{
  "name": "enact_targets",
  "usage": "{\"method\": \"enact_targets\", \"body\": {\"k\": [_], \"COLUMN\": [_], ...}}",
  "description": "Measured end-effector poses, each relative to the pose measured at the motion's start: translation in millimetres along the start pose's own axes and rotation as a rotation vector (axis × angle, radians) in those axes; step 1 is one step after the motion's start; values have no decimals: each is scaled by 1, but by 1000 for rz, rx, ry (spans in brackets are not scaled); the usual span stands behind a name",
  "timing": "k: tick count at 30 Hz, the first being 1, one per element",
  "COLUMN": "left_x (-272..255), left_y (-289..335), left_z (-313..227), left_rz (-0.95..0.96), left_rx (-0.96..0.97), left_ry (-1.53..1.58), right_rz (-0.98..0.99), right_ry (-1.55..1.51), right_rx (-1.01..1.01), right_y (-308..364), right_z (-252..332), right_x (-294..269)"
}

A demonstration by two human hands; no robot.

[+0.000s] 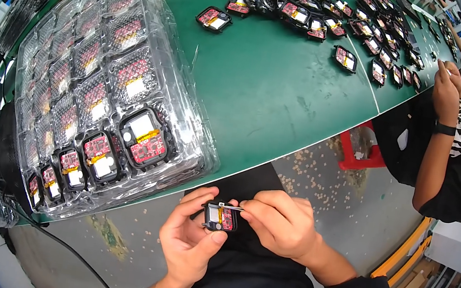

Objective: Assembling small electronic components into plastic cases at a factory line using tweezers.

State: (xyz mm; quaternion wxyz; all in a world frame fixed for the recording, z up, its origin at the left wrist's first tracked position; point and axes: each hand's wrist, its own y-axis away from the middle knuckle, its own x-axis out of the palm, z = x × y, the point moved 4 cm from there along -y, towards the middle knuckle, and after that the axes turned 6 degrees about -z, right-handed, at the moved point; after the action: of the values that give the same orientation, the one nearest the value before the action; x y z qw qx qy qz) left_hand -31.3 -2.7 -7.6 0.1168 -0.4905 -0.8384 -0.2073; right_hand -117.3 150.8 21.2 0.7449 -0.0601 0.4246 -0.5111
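Observation:
My left hand [191, 241] is closed around a small black device housing [221, 217], its open side facing up. A red circuit board, a white block and a strip of yellow tape show inside it. My right hand [284, 224] pinches thin metal tweezers [232, 207], whose tips reach the housing's upper edge. A tiny pale part sits at those tips, too small to name. Both hands are over my lap, off the table's near edge. To their left, a clear plastic tray [181, 93] holds rows of similar housings, the nearest row uncovered and the others under bubble wrap.
Many more housings [295, 13] lie scattered at the far side of the green table [248, 99]. On the right a co-worker's hands [449, 86] are raised at the table edge. A red stool [353, 152] stands beneath. A black cable [79, 257] runs along the lower left.

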Motion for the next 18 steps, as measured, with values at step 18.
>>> {"method": "enact_targets", "body": {"k": [18], "left_x": [-4], "left_y": [3], "left_z": [-7], "left_rz": [14], "left_rx": [27], "left_ry": [-10], "right_rz": [-6], "right_ry": [-33], "right_rx": [16], "right_y": [-2], "right_z": [4], "right_x": [-1]}}
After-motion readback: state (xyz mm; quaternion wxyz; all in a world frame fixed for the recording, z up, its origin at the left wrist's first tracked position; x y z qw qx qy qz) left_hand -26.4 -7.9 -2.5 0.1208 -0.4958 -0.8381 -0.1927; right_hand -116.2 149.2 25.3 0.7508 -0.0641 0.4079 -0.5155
